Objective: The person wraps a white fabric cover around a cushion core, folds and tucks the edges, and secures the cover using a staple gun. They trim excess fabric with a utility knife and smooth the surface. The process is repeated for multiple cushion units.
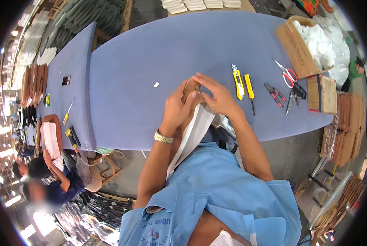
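Note:
A long brown upholstered pad with a white underside stands on edge between my forearms, one end against my blue shirt and the other over the blue table. My left hand, with a watch at its wrist, presses along the pad's brown left side near the far end. From the right, my right hand curls over that same end, thumb and fingers closed on the brown cover. Partly hidden behind the right forearm, a silver metal tool lies at the table's near edge; its kind is hard to make out.
On the blue table lie a yellow utility knife, screwdriver, pliers and red-handled scissors. Cardboard boxes stand at the right. Brown pads are stacked beyond. A co-worker handles another pad at left.

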A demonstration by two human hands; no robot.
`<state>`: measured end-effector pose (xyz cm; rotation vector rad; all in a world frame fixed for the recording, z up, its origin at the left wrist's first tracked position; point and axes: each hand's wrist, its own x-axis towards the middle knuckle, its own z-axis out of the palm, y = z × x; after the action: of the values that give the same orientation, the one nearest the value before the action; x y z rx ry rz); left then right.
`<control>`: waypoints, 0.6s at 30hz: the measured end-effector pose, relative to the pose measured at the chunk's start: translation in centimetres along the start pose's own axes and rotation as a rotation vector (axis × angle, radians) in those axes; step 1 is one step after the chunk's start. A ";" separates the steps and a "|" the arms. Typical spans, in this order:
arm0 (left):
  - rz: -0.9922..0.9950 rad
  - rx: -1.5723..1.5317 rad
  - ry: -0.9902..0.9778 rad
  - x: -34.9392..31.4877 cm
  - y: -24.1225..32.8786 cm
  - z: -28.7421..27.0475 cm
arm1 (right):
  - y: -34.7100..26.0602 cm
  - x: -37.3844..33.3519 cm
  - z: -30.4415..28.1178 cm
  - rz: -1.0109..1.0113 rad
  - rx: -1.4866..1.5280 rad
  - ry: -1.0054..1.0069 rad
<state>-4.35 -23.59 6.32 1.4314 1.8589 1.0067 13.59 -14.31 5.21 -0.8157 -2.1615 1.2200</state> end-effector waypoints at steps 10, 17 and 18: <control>-0.048 0.012 0.108 -4.2 0.5 -1.3 | 0.2 0.7 0.4 -0.072 0.006 -0.002; -0.139 0.032 0.081 -0.7 -0.9 -1.3 | 1.1 2.5 0.4 0.034 -0.001 0.064; -0.112 0.031 0.096 -0.5 -1.2 -1.0 | 1.2 2.9 0.4 0.043 -0.011 0.056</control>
<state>-5.72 -24.44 5.85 1.3007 2.0081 1.0117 11.60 -11.99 4.38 -0.8943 -2.1182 1.1926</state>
